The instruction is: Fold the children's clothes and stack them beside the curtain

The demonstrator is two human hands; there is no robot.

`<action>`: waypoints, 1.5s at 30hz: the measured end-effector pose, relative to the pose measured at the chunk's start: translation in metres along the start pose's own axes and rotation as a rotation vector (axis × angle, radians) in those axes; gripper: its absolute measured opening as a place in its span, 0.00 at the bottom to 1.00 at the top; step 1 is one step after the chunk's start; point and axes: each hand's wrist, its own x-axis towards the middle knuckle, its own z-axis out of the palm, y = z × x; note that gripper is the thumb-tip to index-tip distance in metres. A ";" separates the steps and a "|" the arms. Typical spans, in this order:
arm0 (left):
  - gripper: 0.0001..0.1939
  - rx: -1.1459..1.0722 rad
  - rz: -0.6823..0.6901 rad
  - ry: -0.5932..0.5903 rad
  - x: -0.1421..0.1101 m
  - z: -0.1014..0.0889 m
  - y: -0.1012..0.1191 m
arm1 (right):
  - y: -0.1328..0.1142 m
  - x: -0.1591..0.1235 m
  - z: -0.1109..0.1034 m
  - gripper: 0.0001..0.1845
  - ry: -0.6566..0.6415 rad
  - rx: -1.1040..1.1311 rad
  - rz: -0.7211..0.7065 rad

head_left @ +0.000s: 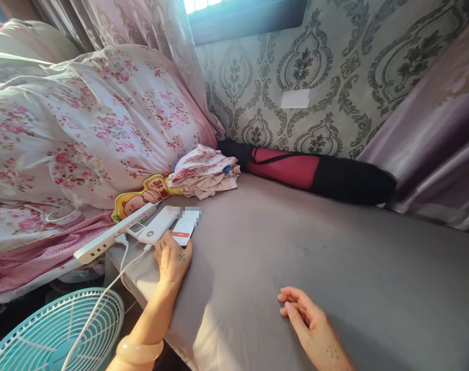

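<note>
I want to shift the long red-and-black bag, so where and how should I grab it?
Probably around the red section of the bag, coming from above and the near side: its long, rounded body lies along the wall, which seems to leave little room behind. The strap looks too thin for steady control.

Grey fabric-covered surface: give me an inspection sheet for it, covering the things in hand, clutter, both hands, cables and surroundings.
Surface: grey fabric cover, lightly wrinkled, sunlit near its front edge
Things at hand: slim phone with lit white screen, beside a white rectangular power bank
Clutter: heap of pale patterned cloth; yellow cartoon cushion
Hands: left hand at the phone's near end, grip unclear; right hand part-curled, nothing seen in it
Cables: white cable from the power bank across the round teal fan; white plug at the long white power strip
Surroundings: pink-floral bedding; long red-and-black bag by the patterned wall
</note>
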 end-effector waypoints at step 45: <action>0.17 -0.606 0.205 -0.057 0.233 -0.030 0.118 | -0.021 -0.005 0.003 0.15 0.010 0.036 -0.048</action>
